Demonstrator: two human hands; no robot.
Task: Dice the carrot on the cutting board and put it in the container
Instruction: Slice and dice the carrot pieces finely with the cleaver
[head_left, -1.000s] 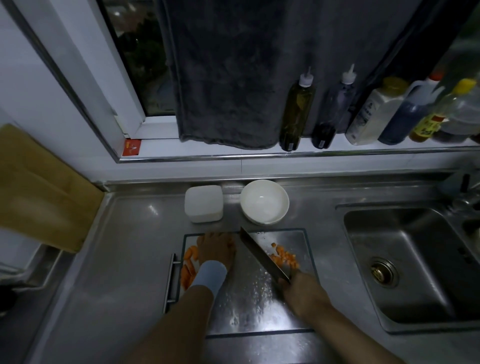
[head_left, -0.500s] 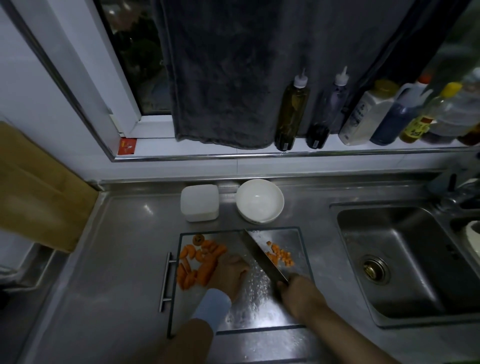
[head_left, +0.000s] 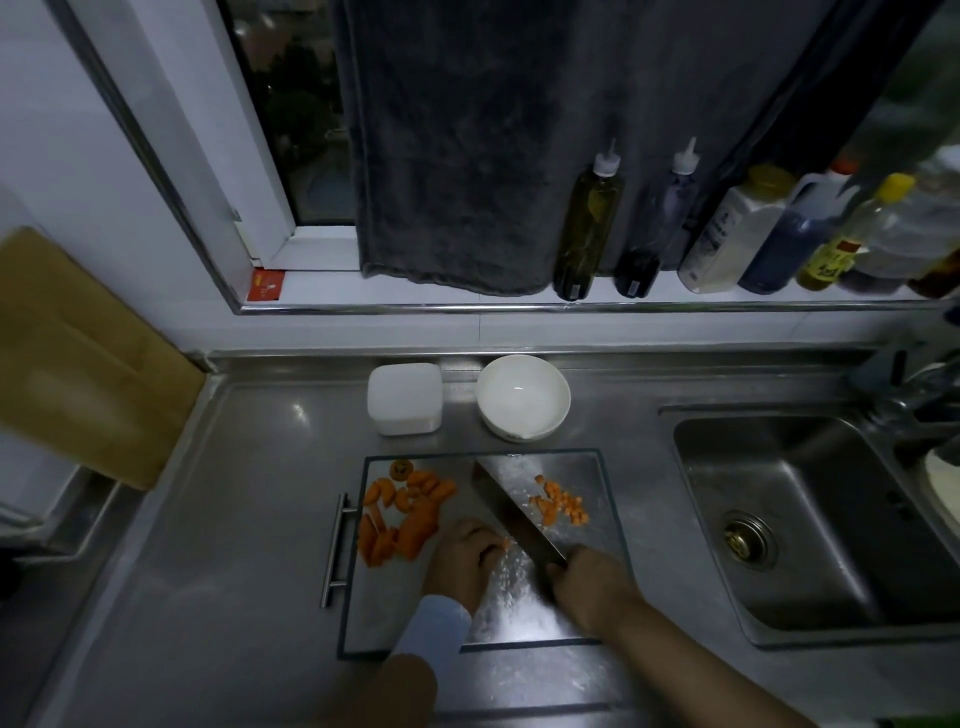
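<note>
The knife's handle is wholly covered by the right hand (head_left: 592, 587), so only the blade (head_left: 511, 512) is seen. The carrot piece (head_left: 505, 543) under the left hand (head_left: 462, 558) is mostly hidden by the curled fingers; its shape cannot be made out. The near edge of the cutting board (head_left: 597, 467) is partly masked by both forearms. The sink (head_left: 810, 525) is cut off at the right edge, as is the tap. Labels on the sill's bottles (head_left: 831, 249) are too blurred to be read
</note>
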